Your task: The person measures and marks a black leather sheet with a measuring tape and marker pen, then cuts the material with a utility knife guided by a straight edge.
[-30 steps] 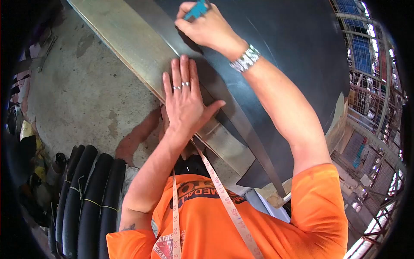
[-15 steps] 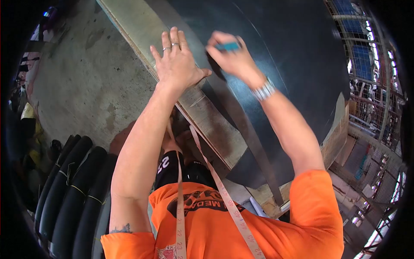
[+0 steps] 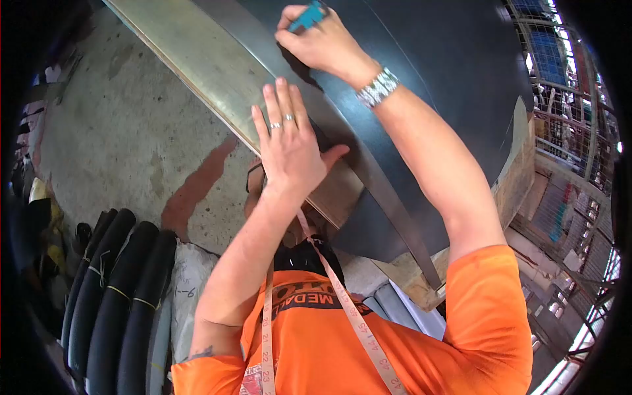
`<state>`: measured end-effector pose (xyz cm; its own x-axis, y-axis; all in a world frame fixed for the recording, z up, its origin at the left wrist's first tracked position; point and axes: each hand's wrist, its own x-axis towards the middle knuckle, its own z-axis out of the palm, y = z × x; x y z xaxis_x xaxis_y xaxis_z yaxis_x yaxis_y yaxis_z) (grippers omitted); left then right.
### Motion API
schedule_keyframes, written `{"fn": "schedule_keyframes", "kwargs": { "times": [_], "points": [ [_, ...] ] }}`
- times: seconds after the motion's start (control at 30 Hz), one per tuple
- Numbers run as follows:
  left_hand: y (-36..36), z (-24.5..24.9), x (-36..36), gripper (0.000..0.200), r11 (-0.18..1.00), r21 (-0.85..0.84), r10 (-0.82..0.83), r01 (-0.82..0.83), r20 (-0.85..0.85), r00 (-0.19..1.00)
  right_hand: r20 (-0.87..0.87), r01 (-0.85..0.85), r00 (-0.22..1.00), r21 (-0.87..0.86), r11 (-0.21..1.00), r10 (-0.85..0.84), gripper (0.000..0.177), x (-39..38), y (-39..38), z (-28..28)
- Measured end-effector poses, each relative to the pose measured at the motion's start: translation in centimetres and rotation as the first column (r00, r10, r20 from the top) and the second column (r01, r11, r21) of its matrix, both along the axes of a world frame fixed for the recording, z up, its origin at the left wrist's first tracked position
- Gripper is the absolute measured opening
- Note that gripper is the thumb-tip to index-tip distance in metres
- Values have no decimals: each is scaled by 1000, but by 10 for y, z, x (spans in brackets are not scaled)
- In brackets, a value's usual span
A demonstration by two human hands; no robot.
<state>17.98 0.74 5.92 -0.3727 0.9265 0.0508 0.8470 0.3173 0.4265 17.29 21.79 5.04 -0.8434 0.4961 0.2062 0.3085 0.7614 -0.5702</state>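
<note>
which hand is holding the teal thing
The right hand, with a silvery band at its wrist; the left hand lies palm down, holding nothing.

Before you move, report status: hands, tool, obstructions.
Left hand flat on board. Right hand gripping teal tool near long strip. Tape hangs over shirt, away from tool.

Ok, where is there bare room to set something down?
The dark sheet between the right forearm and the mesh; the floor between the board and the black rolls. Crowded: along the strip, around the left hand and right hand.
</note>
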Motion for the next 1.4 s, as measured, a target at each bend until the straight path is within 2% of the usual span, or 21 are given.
{"fn": "schedule_keyframes", "kwargs": {
  "times": [0.1,0.13,0.23,0.27,0.3,0.37,0.4,0.5,0.6,0.67,0.7,0.77,0.83,0.9,1.07,1.17,1.23,1.27,1.33,1.37,1.4],
  "points": [
    [4,8,7,127,997,-80,8,-16,-98,995,-69,-82,994,96,992,89,20,-5,4,-7],
    [6,10,10,129,991,-128,27,-43,-129,991,-163,31,986,6,1000,-29,18,-3,-3,-8],
    [11,11,15,131,978,-191,53,-87,-177,983,83,48,995,53,997,-53,17,25,-8,-10],
    [14,21,15,135,964,-247,54,-98,-182,982,-27,89,995,-88,992,-91,16,52,-24,-3],
    [15,19,17,135,963,-252,50,-98,-189,981,-132,33,991,35,999,-28,16,78,-35,-5],
    [15,14,16,136,959,-261,55,-106,-197,979,-76,48,995,-172,984,-62,14,136,-64,18],
    [16,16,17,137,956,-269,62,-115,-200,978,-164,-24,986,-113,993,5,9,171,-76,18],
    [18,11,17,136,943,-307,52,-131,-253,966,35,103,995,-329,939,-97,6,228,-106,35],
    [17,-6,8,133,977,-192,40,-98,-289,957,-113,-41,993,-66,997,34,11,231,-92,5],
    [11,-30,12,130,995,-77,33,-56,-276,960,-63,-7,998,-103,995,0,11,230,-92,8],
    [1,-35,40,129,998,-58,-16,1,-252,968,-42,26,999,-55,998,-28,14,232,-95,11],
    [-35,-24,104,127,996,4,-84,87,-226,971,26,83,997,-286,955,-78,15,227,-103,36],
    [-74,3,194,125,993,-63,-104,101,-42,994,-60,62,995,-233,970,-78,15,230,-104,32],
    [-100,4,253,127,999,-12,-50,52,134,990,-39,64,997,-126,990,-70,14,223,-97,18],
    [-94,11,268,129,991,-133,-15,2,-98,995,-189,-40,981,-21,999,35,16,222,-83,-10],
    [-90,17,273,130,981,-193,-4,-31,-177,984,-125,93,986,-117,989,-107,20,234,-95,-7],
    [-87,14,277,133,979,-201,3,-46,-212,977,-170,65,982,-94,993,-80,19,282,-115,1],
    [-85,16,278,133,973,-226,1,-50,-214,977,-133,43,990,28,999,-39,19,302,-110,-25],
    [-85,12,278,134,967,-249,-5,-50,-217,976,-93,10,996,-70,998,-17,17,377,-150,9],
    [-84,12,278,134,967,-250,-3,-54,-223,975,-183,-64,982,-93,994,46,12,415,-166,16],
    [-84,12,278,134,966,-250,5,-64,-229,973,-85,-18,996,-185,982,3,8,444,-179,24]
  ]
}}
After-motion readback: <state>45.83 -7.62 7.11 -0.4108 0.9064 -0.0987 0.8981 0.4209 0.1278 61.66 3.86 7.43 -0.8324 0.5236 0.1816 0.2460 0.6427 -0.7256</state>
